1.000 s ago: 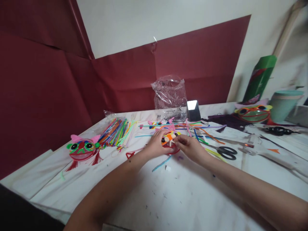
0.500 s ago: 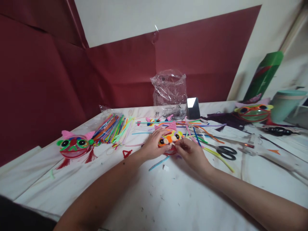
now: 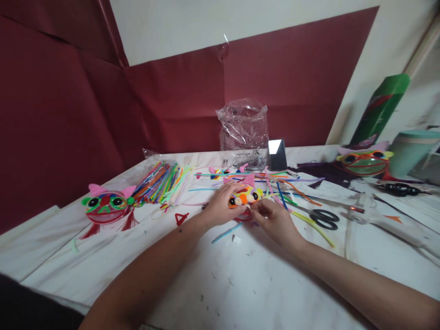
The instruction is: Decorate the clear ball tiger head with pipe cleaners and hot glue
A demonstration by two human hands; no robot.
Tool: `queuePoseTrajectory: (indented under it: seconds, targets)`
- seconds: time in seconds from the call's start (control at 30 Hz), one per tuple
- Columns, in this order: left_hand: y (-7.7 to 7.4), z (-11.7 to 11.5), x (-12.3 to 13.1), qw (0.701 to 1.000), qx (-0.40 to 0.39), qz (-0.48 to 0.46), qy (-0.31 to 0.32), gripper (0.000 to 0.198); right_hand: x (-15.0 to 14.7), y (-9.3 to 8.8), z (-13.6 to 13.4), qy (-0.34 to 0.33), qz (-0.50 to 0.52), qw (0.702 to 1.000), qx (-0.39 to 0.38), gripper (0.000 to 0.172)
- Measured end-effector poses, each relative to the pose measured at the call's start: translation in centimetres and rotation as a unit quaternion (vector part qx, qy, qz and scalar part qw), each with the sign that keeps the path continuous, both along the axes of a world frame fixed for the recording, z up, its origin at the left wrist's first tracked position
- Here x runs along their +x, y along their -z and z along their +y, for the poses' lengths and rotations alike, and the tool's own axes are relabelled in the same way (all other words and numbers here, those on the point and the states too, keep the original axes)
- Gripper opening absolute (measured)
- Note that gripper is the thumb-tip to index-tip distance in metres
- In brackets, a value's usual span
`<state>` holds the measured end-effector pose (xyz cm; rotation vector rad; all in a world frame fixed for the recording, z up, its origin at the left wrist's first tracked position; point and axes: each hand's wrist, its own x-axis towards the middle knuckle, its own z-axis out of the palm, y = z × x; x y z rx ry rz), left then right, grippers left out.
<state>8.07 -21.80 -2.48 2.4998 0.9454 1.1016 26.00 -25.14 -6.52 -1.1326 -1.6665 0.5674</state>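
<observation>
A colourful animal-face craft [image 3: 246,198] with black eyes, an orange nose and pink ears is in the middle of the table. My left hand [image 3: 225,204] is closed on its left side, thumb low on the face. Against its lower right edge, my right hand [image 3: 273,217] has thumb and fingers pinched together; whatever small piece lies between them is too small to make out. A blue pipe cleaner [image 3: 225,233] and a white scrap [image 3: 236,239] lie just in front of the craft.
Finished-looking faces stand at left [image 3: 107,204] and far right [image 3: 364,160]. Pipe cleaners [image 3: 160,183] lie in a bundle at back left. Scissors [image 3: 325,218] and a glue gun [image 3: 374,215] are to the right. A phone [image 3: 277,155] leans by a clear plastic bag [image 3: 243,126].
The view has shifted very slightly. Both hands stay at the craft, with almost no visible movement.
</observation>
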Motion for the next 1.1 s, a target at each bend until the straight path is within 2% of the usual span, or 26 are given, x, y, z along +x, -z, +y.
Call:
queuePoseTrajectory:
  seconds: [0.3,0.53,0.67,0.83,0.97,1.1]
  targets:
    - [0.1,0.2,0.4,0.999,-0.009,-0.031,-0.010,0.047,-0.3,-0.4,-0.3,0.000,0.009,1.000,0.001,0.019]
    - [0.3,0.5,0.2,0.999,-0.004,-0.045,0.023,0.046,-0.3,0.1,-0.3,0.002,0.010,1.000,-0.008,0.017]
    - [0.1,0.3,0.3,0.999,-0.008,-0.045,0.022,0.044,-0.2,-0.4,-0.5,0.006,0.003,1.000,-0.015,0.018]
    - [-0.2,-0.1,0.2,0.999,-0.020,-0.030,-0.012,0.045,0.5,-1.6,-0.1,0.070,0.012,0.997,0.039,0.029]
    - [0.0,0.0,0.0,1.000,-0.022,-0.017,-0.015,0.046,1.0,-1.1,1.1,0.028,0.012,0.998,0.058,0.053]
    - [-0.2,0.2,0.0,1.000,-0.015,-0.019,0.004,0.046,1.0,-0.2,1.7,0.020,-0.007,0.997,0.071,0.050]
